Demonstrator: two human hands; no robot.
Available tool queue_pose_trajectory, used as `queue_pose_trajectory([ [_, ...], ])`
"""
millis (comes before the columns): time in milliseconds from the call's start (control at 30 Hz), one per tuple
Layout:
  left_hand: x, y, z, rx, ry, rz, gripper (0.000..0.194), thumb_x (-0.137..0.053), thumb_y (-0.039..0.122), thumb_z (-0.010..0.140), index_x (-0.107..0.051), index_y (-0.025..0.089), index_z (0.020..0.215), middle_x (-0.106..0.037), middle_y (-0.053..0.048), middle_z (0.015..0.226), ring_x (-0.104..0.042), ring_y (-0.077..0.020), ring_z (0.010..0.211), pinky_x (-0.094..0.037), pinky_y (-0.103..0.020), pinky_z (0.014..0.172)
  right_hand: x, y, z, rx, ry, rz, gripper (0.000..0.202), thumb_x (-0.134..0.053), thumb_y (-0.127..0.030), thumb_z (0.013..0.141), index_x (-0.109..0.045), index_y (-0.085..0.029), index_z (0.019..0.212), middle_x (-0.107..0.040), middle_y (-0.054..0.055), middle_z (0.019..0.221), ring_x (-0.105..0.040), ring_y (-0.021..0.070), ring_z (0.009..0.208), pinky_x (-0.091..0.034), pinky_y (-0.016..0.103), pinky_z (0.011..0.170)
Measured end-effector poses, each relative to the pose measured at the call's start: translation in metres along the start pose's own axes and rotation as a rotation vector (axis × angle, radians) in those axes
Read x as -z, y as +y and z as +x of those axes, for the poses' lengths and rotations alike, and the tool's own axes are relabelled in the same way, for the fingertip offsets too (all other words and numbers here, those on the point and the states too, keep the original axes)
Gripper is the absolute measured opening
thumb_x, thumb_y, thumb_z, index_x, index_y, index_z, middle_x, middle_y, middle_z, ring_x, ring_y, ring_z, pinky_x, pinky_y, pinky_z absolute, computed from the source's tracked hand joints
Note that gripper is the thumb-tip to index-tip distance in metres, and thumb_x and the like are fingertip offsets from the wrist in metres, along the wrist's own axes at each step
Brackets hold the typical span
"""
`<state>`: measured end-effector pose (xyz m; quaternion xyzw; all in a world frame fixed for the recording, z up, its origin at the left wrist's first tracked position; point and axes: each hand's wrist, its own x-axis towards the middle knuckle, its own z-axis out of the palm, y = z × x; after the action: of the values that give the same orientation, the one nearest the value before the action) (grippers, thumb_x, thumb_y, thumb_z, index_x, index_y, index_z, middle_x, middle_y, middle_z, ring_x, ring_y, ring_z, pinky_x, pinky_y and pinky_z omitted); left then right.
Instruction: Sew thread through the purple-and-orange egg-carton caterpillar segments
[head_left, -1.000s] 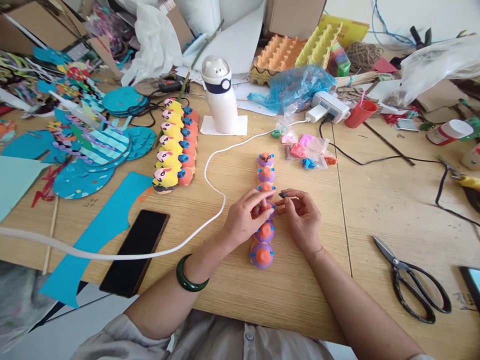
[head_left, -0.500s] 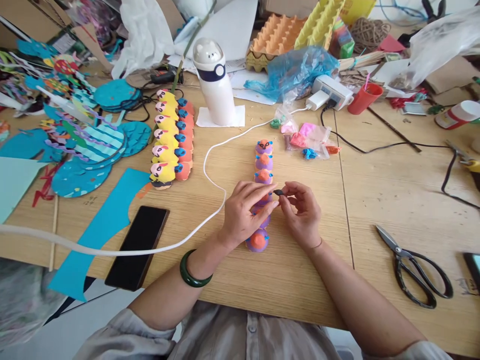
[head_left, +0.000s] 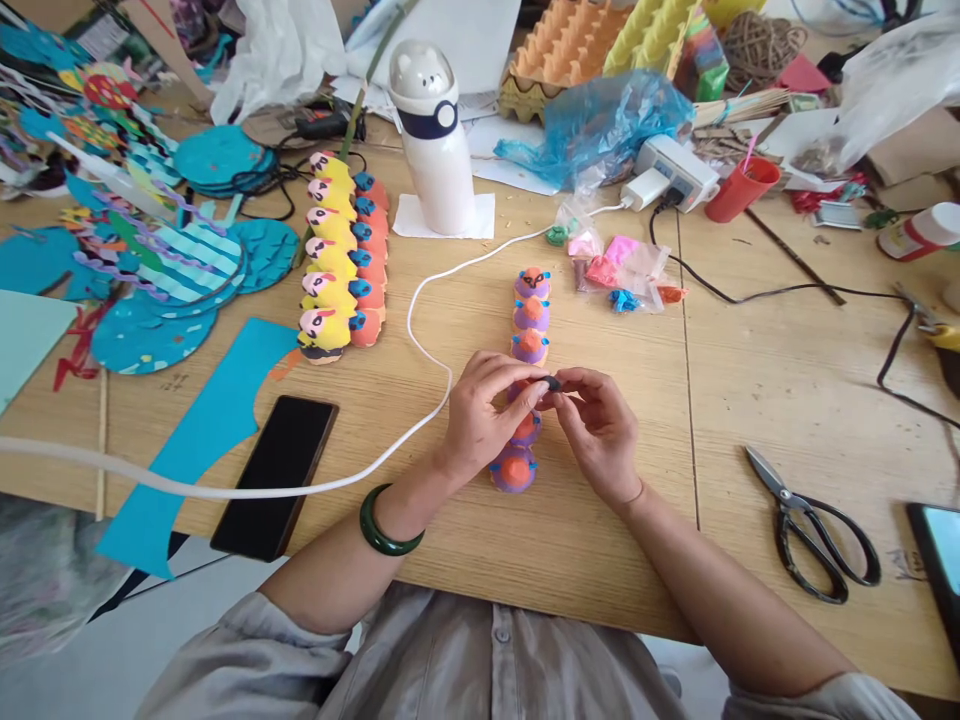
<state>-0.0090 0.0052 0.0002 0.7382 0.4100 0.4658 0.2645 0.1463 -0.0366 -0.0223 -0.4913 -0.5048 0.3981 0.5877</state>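
Note:
A small dark lump (head_left: pixel 551 383) is pinched between the fingertips of my left hand (head_left: pixel 487 410) and my right hand (head_left: pixel 601 425). Both hands are above a row of purple egg-carton cups (head_left: pixel 531 315) with orange and blue pieces on them, and they hide its middle part. The farthest cup (head_left: pixel 532 282) bears dark marks. A green bangle (head_left: pixel 390 520) circles my left wrist.
Left of the row stand yellow and orange decorated cups (head_left: pixel 330 250), a phone (head_left: pixel 275 478), blue paper (head_left: pixel 202 430) and a white cable (head_left: pixel 375 465). Scissors (head_left: pixel 810 525) lie at the right. A white bottle (head_left: pixel 435 150) and bagged colored clay (head_left: pixel 619 262) are farther back.
My left fingertips have closed onto the dark lump, which has shifted slightly left. The view has shifted a little, so most table items appear higher in the picture.

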Motion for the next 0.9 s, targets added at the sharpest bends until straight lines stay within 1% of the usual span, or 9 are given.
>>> queue_pose_trajectory([
  [133, -0.002, 0.004, -0.002, -0.015, -0.003, -0.021, 0.008, -0.07, 0.025, 0.096, -0.076, 0.022, 0.098, -0.079, -0.002, 0.094, -0.067, -0.0174, 0.092, -0.052, -0.034, 0.088, 0.001, -0.002, -0.006, -0.054, 0.032, 0.064, 0.018, -0.075, -0.035, 0.09, -0.068, -0.026, 0.104, -0.072, 0.001, 0.092, -0.074, 0.0151, 0.078, -0.069, 0.033, 0.074],
  [267, -0.002, 0.007, -0.004, 0.013, -0.028, -0.022, 0.01, -0.068, 0.028, 0.097, -0.076, 0.022, 0.096, -0.079, -0.003, 0.094, -0.067, -0.0186, 0.093, -0.052, -0.035, 0.089, 0.003, 0.001, -0.008, -0.076, 0.04, 0.06, 0.017, -0.075, -0.038, 0.09, -0.068, -0.024, 0.098, -0.075, 0.001, 0.087, -0.076, 0.0157, 0.07, -0.068, 0.033, 0.068],
  [367, 0.0, 0.008, -0.004, 0.001, -0.068, -0.018, 0.022, -0.066, 0.029, 0.098, -0.074, 0.022, 0.117, -0.079, -0.005, 0.106, -0.067, -0.019, 0.097, -0.053, -0.036, 0.092, 0.007, 0.003, -0.007, -0.053, 0.042, 0.044, 0.016, -0.075, -0.038, 0.091, -0.07, -0.023, 0.095, -0.075, 0.001, 0.084, -0.075, 0.0148, 0.066, -0.066, 0.03, 0.063],
  [433, 0.001, 0.008, -0.003, -0.07, -0.092, -0.004, 0.031, -0.068, 0.029, 0.097, -0.07, 0.023, 0.127, -0.079, -0.006, 0.111, -0.068, -0.0193, 0.101, -0.053, -0.037, 0.095, 0.009, 0.003, -0.006, -0.046, 0.055, 0.049, 0.015, -0.074, -0.038, 0.091, -0.071, -0.023, 0.092, -0.075, 0.0, 0.08, -0.074, 0.0138, 0.063, -0.063, 0.027, 0.059],
  [467, 0.001, 0.007, -0.002, -0.11, -0.1, 0.015, 0.03, -0.068, 0.028, 0.097, -0.071, 0.024, 0.126, -0.079, -0.005, 0.111, -0.068, -0.0194, 0.102, -0.053, -0.037, 0.096, 0.01, 0.003, -0.005, -0.047, 0.056, 0.051, 0.015, -0.074, -0.037, 0.092, -0.071, -0.023, 0.091, -0.075, 0.0, 0.078, -0.074, 0.0136, 0.062, -0.062, 0.027, 0.058],
  [533, 0.001, 0.006, -0.001, -0.168, -0.1, 0.063, 0.019, -0.069, 0.026, 0.096, -0.076, 0.024, 0.115, -0.08, -0.003, 0.105, -0.068, -0.0189, 0.102, -0.054, -0.036, 0.097, 0.012, 0.003, -0.004, -0.059, 0.035, 0.049, 0.017, -0.073, -0.038, 0.093, -0.071, -0.022, 0.089, -0.074, 0.0, 0.074, -0.073, 0.0136, 0.061, -0.061, 0.026, 0.058],
  [633, 0.0, 0.004, 0.0, -0.194, -0.078, 0.081, 0.012, -0.07, 0.02, 0.095, -0.077, 0.023, 0.105, -0.08, -0.002, 0.099, -0.069, -0.0171, 0.098, -0.055, -0.034, 0.093, 0.014, 0.003, -0.003, -0.089, -0.005, 0.058, 0.019, -0.071, -0.04, 0.094, -0.072, -0.021, 0.089, -0.075, 0.001, 0.075, -0.073, 0.0136, 0.062, -0.062, 0.027, 0.061],
  [767, 0.0, 0.003, -0.001, -0.166, -0.061, 0.064, 0.012, -0.071, 0.018, 0.095, -0.077, 0.022, 0.104, -0.079, -0.002, 0.097, -0.068, -0.0167, 0.098, -0.055, -0.033, 0.092, 0.015, 0.003, -0.002, -0.083, -0.01, 0.098, 0.016, -0.075, -0.038, 0.091, -0.073, -0.022, 0.094, -0.075, 0.001, 0.081, -0.073, 0.0125, 0.064, -0.063, 0.026, 0.063],
  [900, 0.0, 0.003, -0.001, -0.148, -0.087, 0.052, 0.025, -0.073, 0.026, 0.094, -0.073, 0.021, 0.119, -0.079, -0.004, 0.103, -0.068, -0.0182, 0.1, -0.055, -0.034, 0.094, 0.015, 0.001, -0.002, -0.079, -0.015, 0.075, 0.014, -0.073, -0.036, 0.093, -0.072, -0.022, 0.088, -0.072, 0.0, 0.074, -0.069, 0.0109, 0.061, -0.06, 0.024, 0.059],
])
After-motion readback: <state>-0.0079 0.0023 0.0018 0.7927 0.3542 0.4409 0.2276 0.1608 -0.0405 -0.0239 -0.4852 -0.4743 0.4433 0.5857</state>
